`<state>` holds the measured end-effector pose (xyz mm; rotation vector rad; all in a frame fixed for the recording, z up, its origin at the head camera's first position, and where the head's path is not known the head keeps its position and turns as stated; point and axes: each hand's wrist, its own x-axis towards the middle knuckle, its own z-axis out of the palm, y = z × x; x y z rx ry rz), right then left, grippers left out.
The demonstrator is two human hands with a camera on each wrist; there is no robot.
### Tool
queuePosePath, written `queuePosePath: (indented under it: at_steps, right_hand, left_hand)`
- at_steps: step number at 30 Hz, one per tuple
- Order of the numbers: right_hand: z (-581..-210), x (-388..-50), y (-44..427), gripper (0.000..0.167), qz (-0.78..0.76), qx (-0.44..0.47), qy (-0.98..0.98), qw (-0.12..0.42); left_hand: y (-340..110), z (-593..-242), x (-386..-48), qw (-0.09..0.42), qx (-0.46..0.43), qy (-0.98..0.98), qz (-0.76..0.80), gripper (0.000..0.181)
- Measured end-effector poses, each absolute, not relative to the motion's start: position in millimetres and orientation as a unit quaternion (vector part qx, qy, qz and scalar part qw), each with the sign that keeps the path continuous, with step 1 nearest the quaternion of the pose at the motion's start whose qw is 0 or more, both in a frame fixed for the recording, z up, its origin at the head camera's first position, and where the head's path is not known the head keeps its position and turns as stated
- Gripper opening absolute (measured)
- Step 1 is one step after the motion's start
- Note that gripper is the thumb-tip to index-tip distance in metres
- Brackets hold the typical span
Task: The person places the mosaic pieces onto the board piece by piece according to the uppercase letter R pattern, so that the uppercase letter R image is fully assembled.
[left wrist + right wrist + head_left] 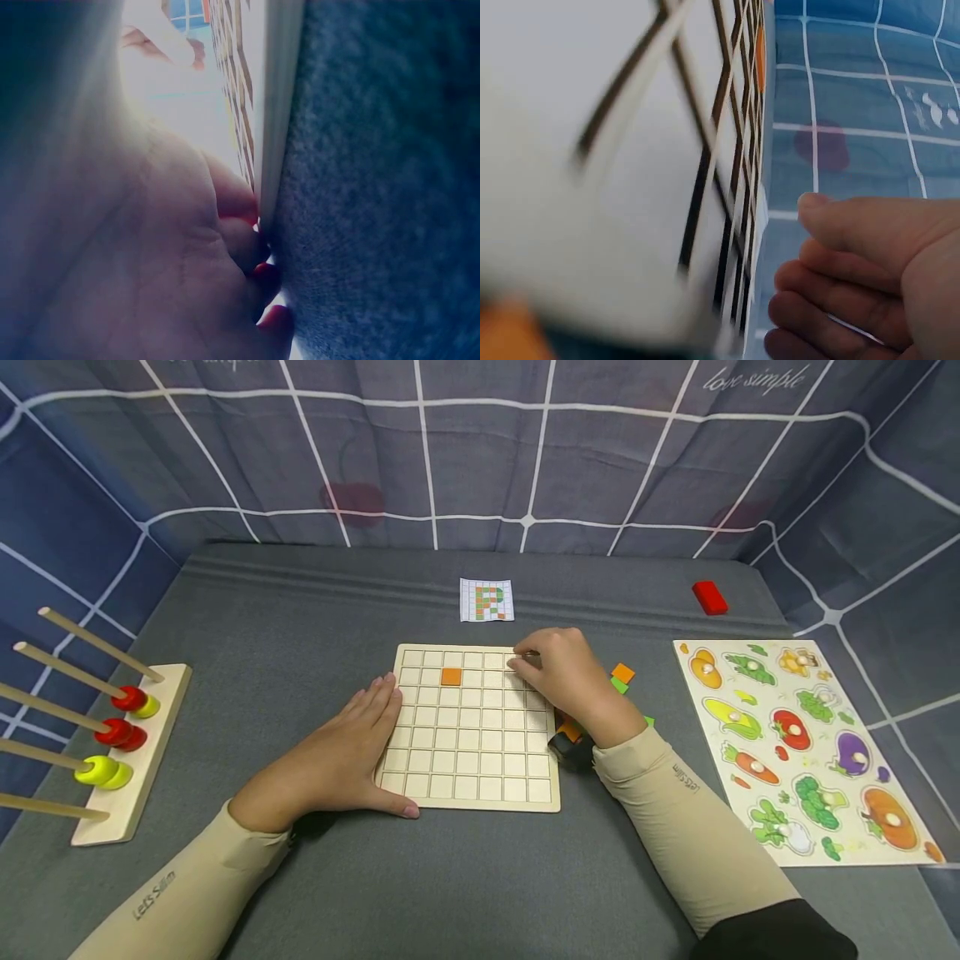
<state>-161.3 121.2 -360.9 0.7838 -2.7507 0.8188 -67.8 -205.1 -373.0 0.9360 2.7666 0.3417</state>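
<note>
A pale wooden grid board (pixel 465 764) lies on the grey cloth, one orange square tile (pixel 451 677) in a cell of its upper left part. My left hand (pixel 348 747) rests along the board's left side, fingers straight against the edge and thumb by the lower edge. In the left wrist view the fingers (pixel 240 244) touch the board's side. Over the board's upper right part is my right hand (pixel 566 677). Its fingers (pixel 832 296) are loosely bent, thumb slightly apart from the index finger, and no tile shows between them.
Loose orange and green tiles (pixel 622 673) lie right of the board, partly hidden by my right arm. Behind it lies a pattern card (pixel 487 601). A peg stand with rings (pixel 161 727) is left, a vegetable puzzle (pixel 757 752) right, a red block (pixel 709 597) at back right.
</note>
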Motion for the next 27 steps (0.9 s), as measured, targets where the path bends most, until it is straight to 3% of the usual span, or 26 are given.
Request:
queuePosePath:
  at_steps: [27]
  right_hand:
    - [-365,-160,180,0.017,0.248,0.222,-0.94,0.079]
  left_hand:
    - [-205,-374,-68,0.093,0.324,0.934,0.114,0.152]
